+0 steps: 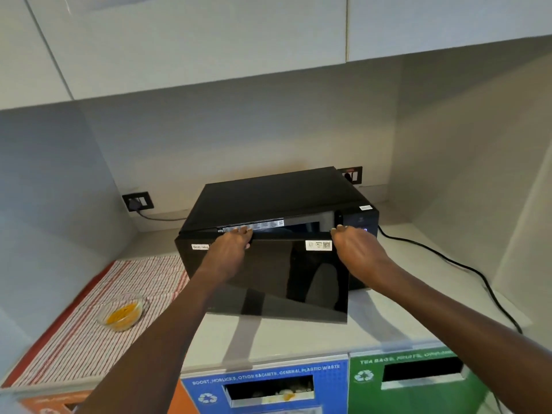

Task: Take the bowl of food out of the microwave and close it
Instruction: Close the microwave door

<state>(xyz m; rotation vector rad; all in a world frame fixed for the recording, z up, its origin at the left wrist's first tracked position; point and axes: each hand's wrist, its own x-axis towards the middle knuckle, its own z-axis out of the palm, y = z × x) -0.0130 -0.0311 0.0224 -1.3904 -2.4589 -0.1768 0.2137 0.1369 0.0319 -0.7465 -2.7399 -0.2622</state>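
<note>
A black microwave [268, 201] stands on the counter against the back wall. Its glossy door [286, 282] hangs partly ajar, hinged at the left, with a narrow gap at the right. My left hand [230, 249] lies on the door's top edge near its middle, fingers curled over it. At the door's upper right corner my right hand [355, 249] holds the edge beside the control panel. A clear glass bowl [123, 312] with yellow food sits on a striped cloth [89, 339] at the left of the counter, apart from both hands.
The white counter [298, 339] runs below wall cupboards [209, 40]. A black power cable [466, 270] trails along the right. Wall sockets [138, 201] sit behind the microwave. Blue [263, 386] and green [418, 377] waste bins with slots front the counter below.
</note>
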